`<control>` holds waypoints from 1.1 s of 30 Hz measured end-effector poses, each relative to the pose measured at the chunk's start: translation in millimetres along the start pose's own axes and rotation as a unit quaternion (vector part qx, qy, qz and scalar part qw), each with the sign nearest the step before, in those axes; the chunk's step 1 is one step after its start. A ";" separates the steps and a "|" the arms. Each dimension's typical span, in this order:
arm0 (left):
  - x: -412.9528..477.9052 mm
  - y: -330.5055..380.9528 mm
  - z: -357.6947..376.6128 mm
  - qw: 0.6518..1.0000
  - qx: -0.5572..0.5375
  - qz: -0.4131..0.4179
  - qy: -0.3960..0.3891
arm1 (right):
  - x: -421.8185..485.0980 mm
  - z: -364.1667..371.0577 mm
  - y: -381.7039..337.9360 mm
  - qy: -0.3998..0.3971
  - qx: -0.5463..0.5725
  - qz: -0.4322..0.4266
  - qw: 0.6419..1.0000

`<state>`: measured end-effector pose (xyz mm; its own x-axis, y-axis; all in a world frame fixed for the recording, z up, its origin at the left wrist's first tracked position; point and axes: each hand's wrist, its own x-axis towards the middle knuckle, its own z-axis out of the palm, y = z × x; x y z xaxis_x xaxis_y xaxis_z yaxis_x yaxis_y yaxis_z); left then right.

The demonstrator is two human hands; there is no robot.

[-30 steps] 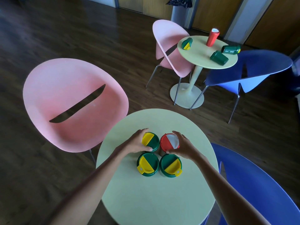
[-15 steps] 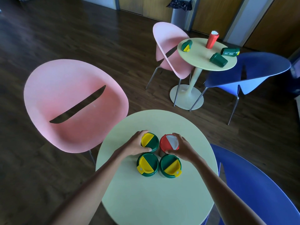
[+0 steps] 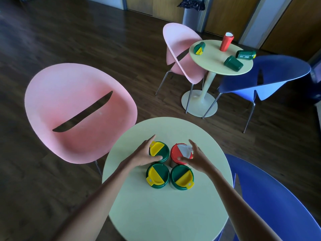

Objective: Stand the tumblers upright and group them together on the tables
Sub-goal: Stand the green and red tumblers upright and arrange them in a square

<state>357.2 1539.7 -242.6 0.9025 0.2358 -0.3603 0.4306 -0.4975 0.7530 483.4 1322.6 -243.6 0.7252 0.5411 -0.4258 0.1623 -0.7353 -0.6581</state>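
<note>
Tumblers stand in a tight square on the near round table: two green ones with yellow flaps in front, and behind them another green tumbler and a red tumbler with a white flap, all four upright. Our left hand wraps the left side of the rear green tumbler, thumb on the lid's near edge, fingers stretched along its far side. Our right hand cups the red tumbler the same way, thumb at the near rim, fingers reaching over the white flap. Both hands grasp loosely, not clenched.

On the far table a second red tumbler stands upright, while three green tumblers lie on their sides, well apart: one at the left edge, one near the front, one at the right. A pink chair sits just beside our table on the left, and a blue chair on the right.
</note>
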 end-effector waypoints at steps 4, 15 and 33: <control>-20.4 -11.6 3.0 0.994 -0.071 -0.004 0.085 | -21.7 -0.5 11.5 0.089 0.098 0.027 0.991; -81.9 -50.8 66.2 0.992 -0.088 0.033 0.080 | -84.3 42.6 44.8 0.032 0.131 0.005 0.991; -87.1 -42.7 93.8 0.976 -0.124 0.018 0.180 | -79.2 45.8 43.8 0.014 0.081 -0.018 0.996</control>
<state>260.1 1462.1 -295.0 0.8401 0.5220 -0.1477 0.3456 -0.3051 0.8874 402.4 1266.3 -267.2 0.7396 0.5523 -0.3847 0.0800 -0.6396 -0.7646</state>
